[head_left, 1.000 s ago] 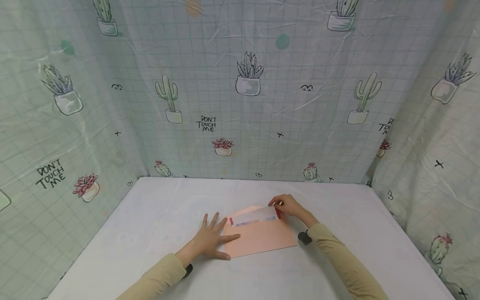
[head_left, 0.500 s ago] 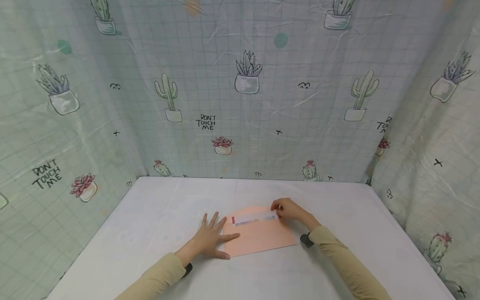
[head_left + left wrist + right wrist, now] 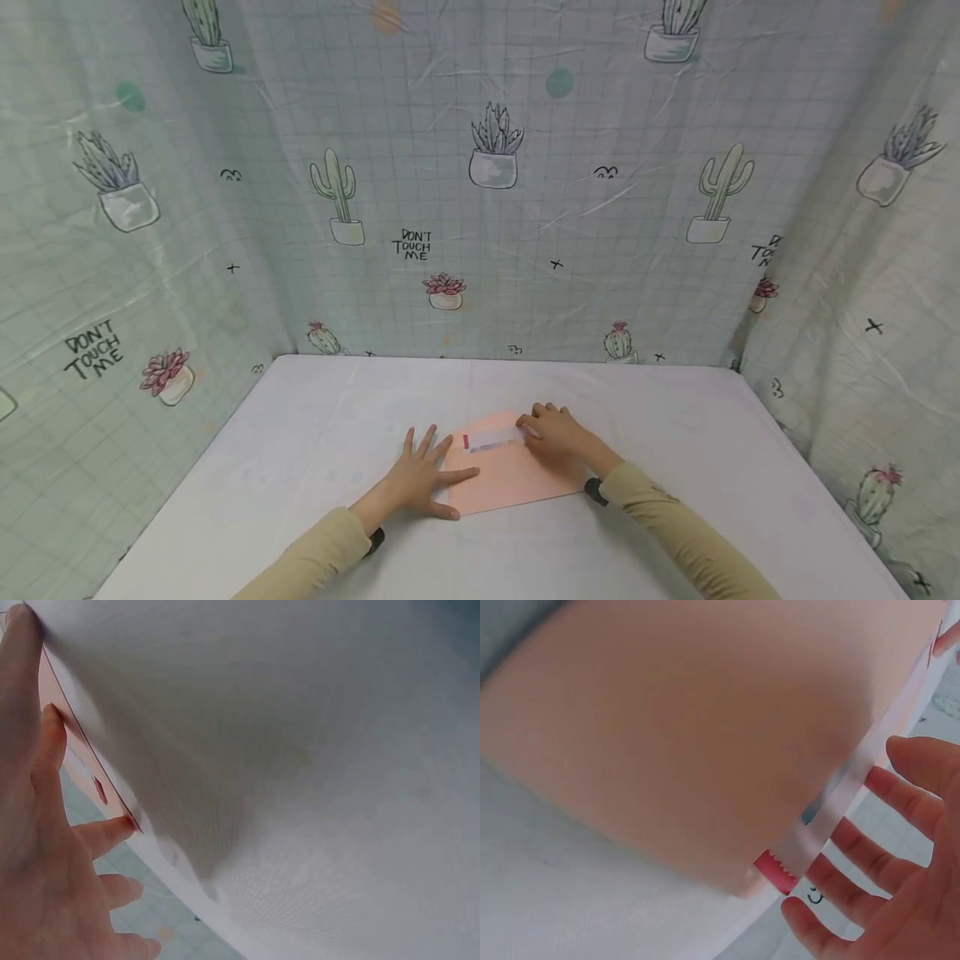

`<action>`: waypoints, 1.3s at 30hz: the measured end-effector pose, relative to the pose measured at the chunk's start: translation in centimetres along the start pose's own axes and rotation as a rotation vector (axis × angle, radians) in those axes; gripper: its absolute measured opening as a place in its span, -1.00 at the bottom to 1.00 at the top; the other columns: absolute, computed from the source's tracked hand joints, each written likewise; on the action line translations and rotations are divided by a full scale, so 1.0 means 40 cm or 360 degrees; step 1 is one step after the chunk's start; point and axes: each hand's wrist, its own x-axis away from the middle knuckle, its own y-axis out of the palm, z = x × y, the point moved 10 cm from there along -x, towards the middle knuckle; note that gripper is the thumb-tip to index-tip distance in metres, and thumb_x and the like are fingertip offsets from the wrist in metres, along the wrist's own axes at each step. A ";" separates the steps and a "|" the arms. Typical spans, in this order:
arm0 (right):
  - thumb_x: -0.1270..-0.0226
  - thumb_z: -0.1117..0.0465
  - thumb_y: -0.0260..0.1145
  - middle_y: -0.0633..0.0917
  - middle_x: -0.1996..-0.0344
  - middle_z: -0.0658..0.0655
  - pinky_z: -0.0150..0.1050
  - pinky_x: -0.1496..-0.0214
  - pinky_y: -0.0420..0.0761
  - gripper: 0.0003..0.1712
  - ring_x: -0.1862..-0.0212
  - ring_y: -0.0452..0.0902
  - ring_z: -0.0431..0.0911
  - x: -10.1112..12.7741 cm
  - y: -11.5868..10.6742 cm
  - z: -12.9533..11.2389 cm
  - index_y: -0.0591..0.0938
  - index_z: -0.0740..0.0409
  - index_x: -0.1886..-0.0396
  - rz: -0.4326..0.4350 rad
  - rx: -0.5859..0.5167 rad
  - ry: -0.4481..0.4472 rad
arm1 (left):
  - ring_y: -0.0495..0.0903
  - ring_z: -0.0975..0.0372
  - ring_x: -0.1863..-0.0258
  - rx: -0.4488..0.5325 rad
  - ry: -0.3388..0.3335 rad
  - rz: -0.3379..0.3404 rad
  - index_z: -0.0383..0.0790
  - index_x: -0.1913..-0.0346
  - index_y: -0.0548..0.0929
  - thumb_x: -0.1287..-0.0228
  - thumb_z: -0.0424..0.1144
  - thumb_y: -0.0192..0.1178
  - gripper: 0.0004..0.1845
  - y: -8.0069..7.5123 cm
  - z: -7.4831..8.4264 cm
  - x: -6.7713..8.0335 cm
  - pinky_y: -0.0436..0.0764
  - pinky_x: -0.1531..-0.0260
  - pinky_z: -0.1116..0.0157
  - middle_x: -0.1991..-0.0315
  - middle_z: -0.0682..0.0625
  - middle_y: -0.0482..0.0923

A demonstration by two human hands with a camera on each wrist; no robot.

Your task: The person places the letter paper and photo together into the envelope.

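A peach envelope (image 3: 510,482) lies flat on the white table. Out of its top opening shows a strip of a white paper (image 3: 491,439) with red ends and a bluish band; the rest is hidden inside. My left hand (image 3: 416,479) rests spread on the envelope's left side, thumb and fingertips along its edges in the left wrist view. At the paper's upper edge is my right hand (image 3: 558,433). In the right wrist view its fingertips touch the paper (image 3: 817,834) along that edge, gently bent, with the thumb apart from the fingers.
The white table (image 3: 337,400) extends around the envelope. A curtain (image 3: 450,200) printed with cacti and a grid hangs behind and at both sides. Dark straps (image 3: 596,492) sit at the wrists below the beige sleeves (image 3: 660,517).
My right hand let go of the paper's right corner and moved left to the middle of its upper edge. Less of the paper shows above the envelope. My left hand stayed put.
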 end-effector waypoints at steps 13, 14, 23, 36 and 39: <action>-0.28 -0.03 0.08 0.44 0.22 0.07 -0.20 0.30 0.31 -0.59 0.24 0.24 -0.10 -0.012 0.023 -0.044 0.46 -0.10 -0.11 -0.0012 0.0073 -0.0076 | -0.04 -0.29 -0.30 -0.0054 -0.0098 -0.0161 0.37 -0.28 0.18 0.08 0.46 -0.06 -0.23 -0.016 0.004 0.000 0.00 -0.09 -0.33 -0.34 -0.24 0.10; -0.28 -0.04 0.07 0.44 0.21 0.06 -0.19 0.30 0.32 -0.58 0.23 0.24 -0.10 -0.012 0.025 -0.047 0.45 -0.10 -0.12 -0.0014 0.0086 -0.0083 | -0.04 -0.29 -0.30 -0.0060 -0.0099 -0.0163 0.37 -0.28 0.18 0.08 0.46 -0.06 -0.24 -0.016 0.003 -0.001 0.00 -0.09 -0.33 -0.34 -0.24 0.10; -0.28 -0.09 0.05 0.46 0.11 0.06 -0.11 0.28 0.36 -0.53 0.14 0.31 -0.06 -0.001 0.016 -0.072 0.41 -0.12 -0.17 -0.0002 0.0183 -0.0136 | -0.04 -0.28 -0.30 -0.0056 -0.0101 -0.0165 0.39 -0.27 0.18 0.08 0.46 -0.05 -0.24 -0.018 0.001 -0.003 0.01 -0.09 -0.33 -0.33 -0.24 0.11; -0.26 -0.07 0.09 0.46 0.14 -0.02 -0.25 0.33 0.35 -0.56 0.16 0.30 -0.13 0.023 0.007 -0.107 0.43 -0.09 -0.12 0.0056 0.0225 -0.0322 | -0.03 -0.28 -0.30 -0.0063 -0.0107 -0.0172 0.41 -0.27 0.17 0.09 0.47 -0.06 -0.24 -0.021 -0.002 -0.005 0.00 -0.10 -0.32 -0.33 -0.22 0.11; -0.28 -0.08 0.06 0.46 0.11 -0.04 -0.25 0.31 0.37 -0.57 0.11 0.32 -0.13 0.025 0.012 -0.121 0.42 -0.11 -0.12 0.0045 0.0251 -0.0382 | -0.05 -0.28 -0.31 -0.0070 -0.0108 -0.0180 0.41 -0.27 0.16 0.08 0.47 -0.07 -0.24 -0.021 -0.002 -0.005 -0.01 -0.11 -0.32 -0.34 -0.22 0.10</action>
